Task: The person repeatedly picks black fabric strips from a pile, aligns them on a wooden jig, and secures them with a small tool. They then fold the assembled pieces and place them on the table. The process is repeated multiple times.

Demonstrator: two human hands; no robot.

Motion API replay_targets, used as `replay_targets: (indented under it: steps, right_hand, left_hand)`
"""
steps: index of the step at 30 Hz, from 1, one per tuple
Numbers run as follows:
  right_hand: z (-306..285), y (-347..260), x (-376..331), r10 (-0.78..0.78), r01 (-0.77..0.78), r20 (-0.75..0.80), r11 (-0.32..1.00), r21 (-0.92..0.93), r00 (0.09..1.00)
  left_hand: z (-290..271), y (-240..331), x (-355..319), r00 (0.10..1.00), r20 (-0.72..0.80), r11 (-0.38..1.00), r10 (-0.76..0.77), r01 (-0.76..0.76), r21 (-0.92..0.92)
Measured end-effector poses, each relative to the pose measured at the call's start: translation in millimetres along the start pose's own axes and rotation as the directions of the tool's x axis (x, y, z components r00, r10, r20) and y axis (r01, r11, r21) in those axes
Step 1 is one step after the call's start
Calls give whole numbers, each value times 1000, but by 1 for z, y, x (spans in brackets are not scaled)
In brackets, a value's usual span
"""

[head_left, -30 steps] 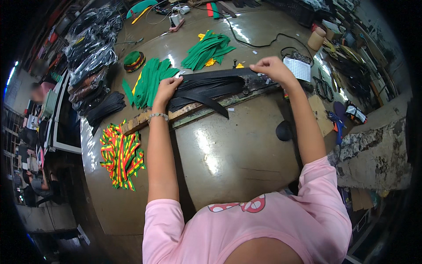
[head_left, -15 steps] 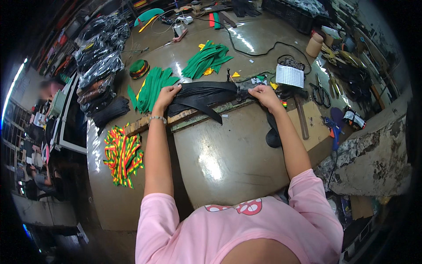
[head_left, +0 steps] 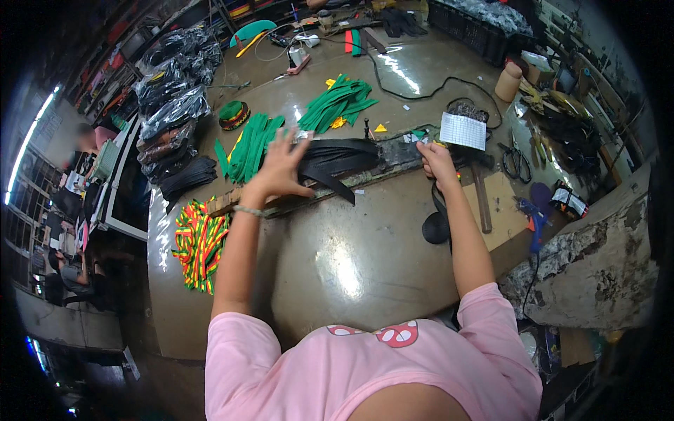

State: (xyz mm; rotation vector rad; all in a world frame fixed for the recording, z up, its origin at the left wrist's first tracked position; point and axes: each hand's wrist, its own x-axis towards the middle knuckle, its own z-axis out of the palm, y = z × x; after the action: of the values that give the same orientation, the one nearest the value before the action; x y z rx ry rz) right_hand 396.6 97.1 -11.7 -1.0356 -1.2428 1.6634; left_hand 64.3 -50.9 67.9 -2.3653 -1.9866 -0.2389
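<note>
My left hand (head_left: 284, 168) is open with its fingers spread, over the left end of a bundle of black straps (head_left: 337, 156). The bundle lies along a worn wooden bar (head_left: 277, 205) on the table, one strap slanting off toward me. My right hand (head_left: 439, 165) is closed near the bar's right end, beside a white gridded paper (head_left: 463, 131). From under it a black strap (head_left: 440, 203) runs down to a dark round coil (head_left: 435, 228); the fingers hide the grip itself. A small upright metal post (head_left: 366, 128) stands behind the bundle.
Green strips (head_left: 249, 151) lie in two piles beyond the bar, with a patterned roll (head_left: 234, 114) nearby. Striped red-yellow-green strips (head_left: 200, 242) lie at the left. On the right are a hammer (head_left: 481, 200), scissors (head_left: 517, 163) and a blue glue gun (head_left: 535, 223). A cable (head_left: 421, 95) crosses the far table.
My left hand has let go of the straps' left end and spread its fingers. My right hand has moved slightly right and toward me, turning into a fist.
</note>
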Motion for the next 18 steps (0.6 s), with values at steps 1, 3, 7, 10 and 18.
replay_targets:
  steps: [1,3,7,10,18]
  right_hand:
    - [0,0,-1,-1,1,2,1000,-8,1000]
    - [1,0,-3,-7,7,-6,1000,-23,1000]
    - [3,-3,-6,-12,10,-32,998,-57,999]
    - [4,-5,-6,6,-7,-9,999,-41,1000]
    - [1,-2,-3,0,0,11,1000,-20,1000]
  left_hand:
    - [6,19,4,990,-74,993,119,-118,18]
    - [9,39,18,986,-110,992,127,-129,-8]
    - [8,51,42,985,-65,974,159,-167,-154]
    - [14,58,39,991,-34,976,128,-132,-176]
    - [22,65,13,984,-95,988,148,-152,-37]
